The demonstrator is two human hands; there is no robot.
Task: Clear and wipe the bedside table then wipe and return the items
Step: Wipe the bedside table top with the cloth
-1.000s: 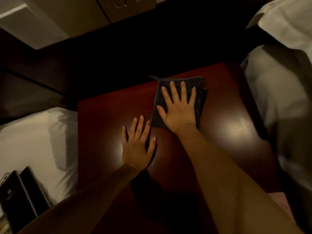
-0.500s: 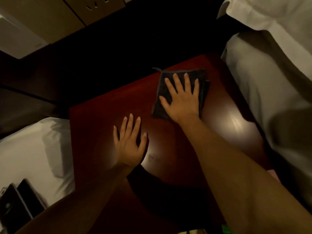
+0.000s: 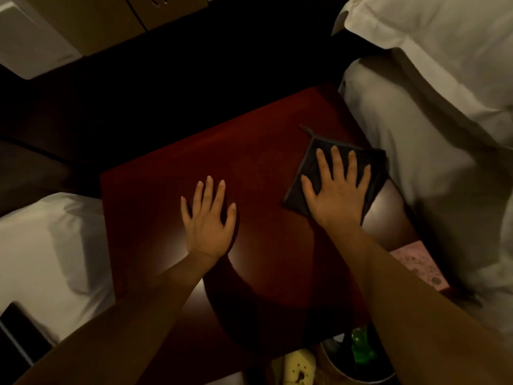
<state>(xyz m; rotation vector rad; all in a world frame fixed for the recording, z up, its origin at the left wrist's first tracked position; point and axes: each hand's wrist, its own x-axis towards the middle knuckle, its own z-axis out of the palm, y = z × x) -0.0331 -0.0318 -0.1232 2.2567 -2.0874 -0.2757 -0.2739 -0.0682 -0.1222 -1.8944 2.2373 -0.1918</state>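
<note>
Cloth (image 3: 311, 173) lies flat under right hand (image 3: 337, 193).

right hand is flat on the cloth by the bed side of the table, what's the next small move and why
Probably slide the cloth left across the table toward the left hand. The right hand presses it flat at the table's right edge beside the bed, and the bare top stretching left looks like the part left to wipe.

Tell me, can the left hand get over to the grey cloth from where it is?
Probably yes: the left hand lies flat on bare table, nothing between it and the cloth, though the right hand covers most.
</note>
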